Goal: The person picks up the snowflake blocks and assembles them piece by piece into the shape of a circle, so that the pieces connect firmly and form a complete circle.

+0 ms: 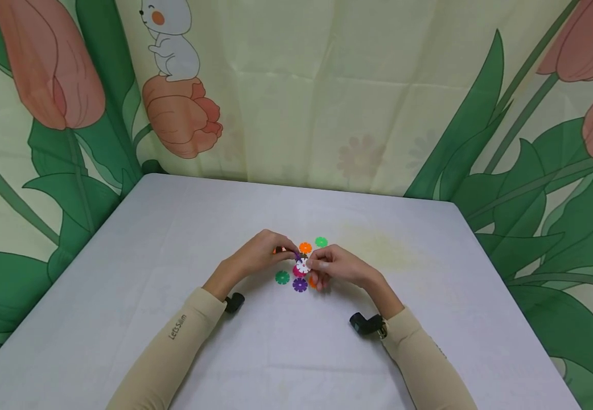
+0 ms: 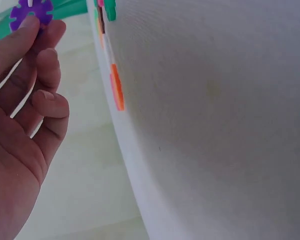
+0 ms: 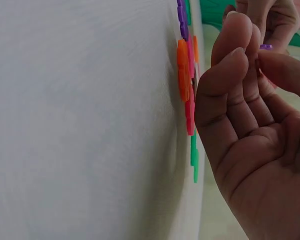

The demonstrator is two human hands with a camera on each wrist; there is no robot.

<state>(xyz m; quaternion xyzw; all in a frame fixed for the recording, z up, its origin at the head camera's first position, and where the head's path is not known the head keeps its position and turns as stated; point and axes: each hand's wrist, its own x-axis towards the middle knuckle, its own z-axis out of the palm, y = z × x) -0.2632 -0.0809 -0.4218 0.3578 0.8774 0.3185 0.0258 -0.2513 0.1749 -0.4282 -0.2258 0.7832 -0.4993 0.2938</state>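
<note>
Between thumb and forefinger, my left hand (image 1: 263,250) pinches a purple notched disc (image 2: 43,12), its other fingers loosely bent, while my right hand (image 1: 341,265) pinches a white flower-shaped disc (image 1: 303,266) at its fingertips, the two pieces meeting above the middle of the desk (image 1: 276,353). A sliver of white shows at the purple rim in the left wrist view; whether the slots are locked together, I cannot tell.

Close around my fingers lie more thin, plastic-looking rounds with toothed edges: a pink disc (image 1: 297,273) just below the white one, a dark green disc (image 1: 282,277) and a second purple disc (image 1: 300,285) nearer me, an orange disc (image 1: 305,247) and a light green disc (image 1: 321,242) on the far side. Another orange disc (image 1: 313,283) is partly hidden by my right fingers.

Beige sleeves (image 1: 173,347) cover my forearms, with black cameras (image 1: 365,323) at the wrists. The desk's white, finely grained surface carries a pale yellowish patch (image 1: 383,247). Behind hangs a softly creased cream curtain (image 1: 296,85) printed with pink tulips.
</note>
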